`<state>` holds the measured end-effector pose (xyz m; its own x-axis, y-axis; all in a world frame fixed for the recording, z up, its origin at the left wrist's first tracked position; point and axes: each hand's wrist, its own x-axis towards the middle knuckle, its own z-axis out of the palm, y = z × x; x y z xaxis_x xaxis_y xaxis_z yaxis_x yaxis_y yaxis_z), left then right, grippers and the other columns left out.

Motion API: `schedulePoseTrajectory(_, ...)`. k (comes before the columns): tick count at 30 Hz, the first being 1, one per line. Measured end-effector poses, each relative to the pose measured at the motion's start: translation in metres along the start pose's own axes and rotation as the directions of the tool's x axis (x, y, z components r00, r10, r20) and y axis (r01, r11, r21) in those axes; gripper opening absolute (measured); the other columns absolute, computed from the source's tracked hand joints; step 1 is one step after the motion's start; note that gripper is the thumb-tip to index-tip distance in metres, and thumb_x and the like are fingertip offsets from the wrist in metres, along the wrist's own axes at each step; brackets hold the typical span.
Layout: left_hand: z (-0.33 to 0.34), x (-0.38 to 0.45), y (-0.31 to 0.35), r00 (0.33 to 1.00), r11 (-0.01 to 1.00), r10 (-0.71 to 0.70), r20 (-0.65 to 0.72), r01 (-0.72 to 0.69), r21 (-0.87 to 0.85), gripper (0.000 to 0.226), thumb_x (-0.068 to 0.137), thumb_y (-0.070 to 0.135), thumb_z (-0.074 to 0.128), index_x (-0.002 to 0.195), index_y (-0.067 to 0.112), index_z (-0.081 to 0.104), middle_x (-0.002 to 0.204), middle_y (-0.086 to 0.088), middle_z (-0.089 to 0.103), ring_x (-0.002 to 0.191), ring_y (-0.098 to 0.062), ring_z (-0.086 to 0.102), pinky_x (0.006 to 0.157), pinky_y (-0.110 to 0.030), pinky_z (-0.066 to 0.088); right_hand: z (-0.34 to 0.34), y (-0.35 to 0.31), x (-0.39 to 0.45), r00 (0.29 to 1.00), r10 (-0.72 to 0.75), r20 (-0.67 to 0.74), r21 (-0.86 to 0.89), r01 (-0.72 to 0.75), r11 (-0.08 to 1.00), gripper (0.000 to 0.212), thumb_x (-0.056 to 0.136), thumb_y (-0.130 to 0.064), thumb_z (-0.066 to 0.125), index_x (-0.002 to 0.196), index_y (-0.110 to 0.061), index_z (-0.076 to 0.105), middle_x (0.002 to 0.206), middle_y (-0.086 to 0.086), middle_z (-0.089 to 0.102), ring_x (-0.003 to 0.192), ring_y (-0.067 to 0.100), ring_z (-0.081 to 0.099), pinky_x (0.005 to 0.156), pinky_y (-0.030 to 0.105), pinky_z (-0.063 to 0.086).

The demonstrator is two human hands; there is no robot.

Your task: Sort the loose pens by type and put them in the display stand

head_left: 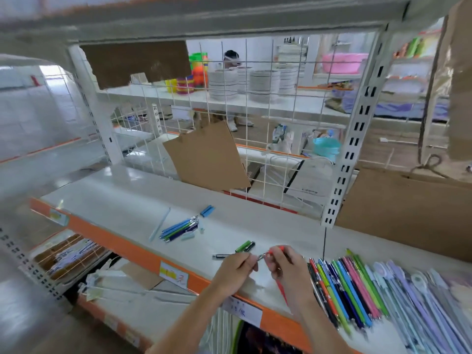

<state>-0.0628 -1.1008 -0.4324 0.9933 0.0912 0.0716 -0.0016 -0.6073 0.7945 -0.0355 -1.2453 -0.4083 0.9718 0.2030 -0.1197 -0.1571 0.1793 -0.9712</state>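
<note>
Scanning rightward, I see loose pens (180, 228) lying well left of my left hand (236, 268), which pinches the silver tip of an orange pen (274, 251) gripped by my right hand (286, 267), pointing leftward, nearer the sorted row (357, 290).

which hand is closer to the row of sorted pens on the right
Right. The right hand, pinching an orange pen, sits just left of the row of sorted pens; the left hand is farther left, beyond it.
</note>
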Motion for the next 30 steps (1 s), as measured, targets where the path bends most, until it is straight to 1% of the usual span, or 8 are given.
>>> schedulePoseTrajectory(3,-0.002,0.0,-0.007,0.999,0.998,0.0,-0.044,-0.002,-0.059,0.032,0.098,0.026,0.048,0.067,0.032,0.053,0.057,0.009,0.045,0.051,-0.002,0.04,0.054,-0.018,0.03,-0.005,-0.013,0.008,0.994,-0.045,-0.096,-0.011,0.045,0.999,0.014,0.094,-0.006,0.051,0.084,0.001,0.059,0.059,0.003,0.051,0.045,0.006,0.041,0.042,0.015,0.032)
schedulePoseTrajectory(6,-0.004,-0.001,-0.008,0.998,0.995,0.006,-0.062,-0.012,-0.094,0.029,0.097,0.023,0.05,0.07,0.03,0.055,0.056,0.011,0.045,0.051,0.001,0.042,0.056,-0.017,0.031,-0.007,-0.014,0.012,0.999,-0.05,-0.015,-0.161,0.047,0.986,0.016,0.094,-0.01,0.054,0.083,0.0,0.061,0.059,0.002,0.054,0.045,0.005,0.043,0.043,0.015,0.034)
schedulePoseTrajectory(10,-0.004,-0.003,-0.005,0.999,0.995,0.026,-0.044,-0.03,-0.092,0.029,0.098,0.023,0.049,0.071,0.03,0.055,0.058,0.01,0.046,0.052,-0.001,0.042,0.057,-0.017,0.032,-0.004,-0.008,0.013,0.996,-0.05,0.068,-0.254,0.066,0.965,0.016,0.093,-0.012,0.056,0.081,-0.004,0.062,0.062,0.003,0.057,0.05,0.011,0.046,0.05,0.024,0.037)
schedulePoseTrajectory(15,-0.005,-0.005,-0.002,0.999,0.995,0.036,-0.029,-0.038,-0.087,0.029,0.098,0.024,0.048,0.071,0.03,0.055,0.059,0.01,0.048,0.055,0.0,0.045,0.059,-0.016,0.033,0.002,-0.004,0.007,0.986,-0.007,0.165,-0.256,0.049,0.965,0.018,0.094,-0.011,0.055,0.085,0.003,0.061,0.059,0.001,0.057,0.052,0.012,0.046,0.052,0.025,0.039)
schedulePoseTrajectory(18,-0.006,-0.004,0.0,0.998,0.993,0.004,-0.055,-0.01,-0.114,0.023,0.095,0.022,0.054,0.073,0.026,0.061,0.061,0.011,0.055,0.058,0.001,0.049,0.062,-0.015,0.036,0.006,-0.004,0.006,0.991,-0.02,0.133,-0.259,0.054,0.964,0.017,0.094,-0.011,0.055,0.084,0.001,0.061,0.058,0.001,0.057,0.051,0.011,0.047,0.052,0.024,0.04)
schedulePoseTrajectory(21,-0.004,-0.004,0.006,0.987,0.985,-0.031,-0.158,0.003,-0.171,0.015,0.09,0.021,0.061,0.08,0.017,0.07,0.06,0.011,0.059,0.056,0.002,0.051,0.061,-0.012,0.036,0.017,-0.004,0.003,0.996,-0.07,0.052,-0.272,0.081,0.959,0.018,0.093,-0.011,0.054,0.08,0.001,0.056,0.056,0.001,0.055,0.047,0.01,0.043,0.048,0.02,0.037)
schedulePoseTrajectory(26,0.007,-0.006,0.012,0.908,0.998,0.063,-0.414,-0.052,0.036,0.015,0.09,0.02,0.062,0.085,0.01,0.072,0.066,0.008,0.06,0.058,0.0,0.052,0.059,-0.009,0.035,0.031,-0.002,0.015,0.995,0.003,-0.097,-0.264,-0.028,0.964,0.022,0.091,-0.019,0.054,0.078,-0.001,0.056,0.057,0.005,0.05,0.05,0.015,0.041,0.051,0.028,0.034)
schedulePoseTrajectory(30,0.008,-0.012,0.011,0.927,0.993,0.093,-0.363,-0.062,0.096,0.022,0.093,0.03,0.057,0.087,0.015,0.072,0.077,0.004,0.067,0.064,-0.005,0.055,0.06,-0.012,0.039,0.035,0.006,0.019,0.998,0.046,-0.046,-0.42,-0.061,0.905,0.025,0.095,-0.023,0.044,0.08,-0.005,0.053,0.064,0.007,0.054,0.055,0.016,0.046,0.058,0.033,0.04)
